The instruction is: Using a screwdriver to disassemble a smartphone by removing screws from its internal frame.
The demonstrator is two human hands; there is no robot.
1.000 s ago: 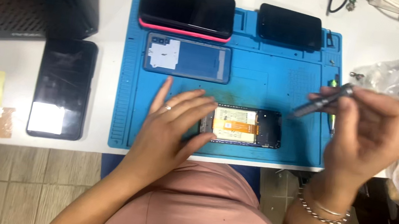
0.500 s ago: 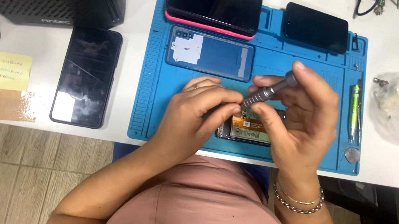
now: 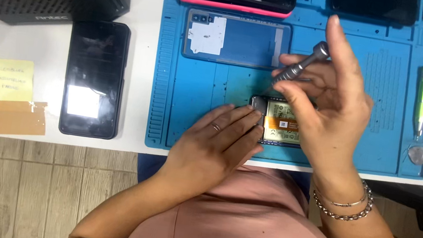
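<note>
Fingers of my right hand (image 3: 326,106) pinch a screwdriver (image 3: 299,69) over the opened phone (image 3: 278,124) near the blue mat's (image 3: 167,112) front edge; my left hand (image 3: 212,147) presses it flat. Back cover (image 3: 235,39) already off, insides exposed; I judge reassembly remains.

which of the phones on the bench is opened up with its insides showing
The opened phone under both hands near the blue mat's front edge; its innards show. The black phones elsewhere show closed dark screens.
</note>
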